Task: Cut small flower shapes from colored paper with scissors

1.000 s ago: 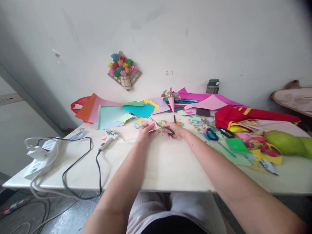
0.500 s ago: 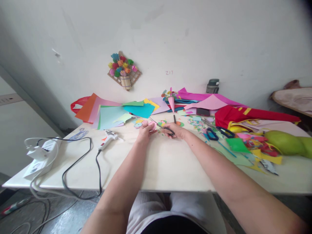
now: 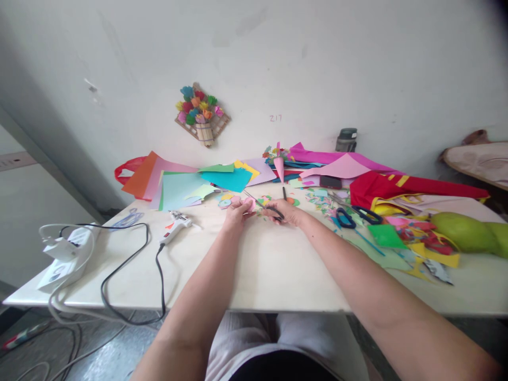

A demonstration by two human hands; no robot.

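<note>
Two hands busy here: left hand point(image 3: 236, 212) pinching some pink paper point(image 3: 250, 203), right hand point(image 3: 289, 212) wrapped round black-handled scissors point(image 3: 276, 212) at its 3 o'clock. Glue gun point(image 3: 174, 229)'s lying over at their 9 o'clock.

Teal sheet point(image 3: 228, 179), plain orange sheet point(image 3: 138, 177)

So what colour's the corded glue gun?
The glue gun is mostly white, best in the head view.
</note>
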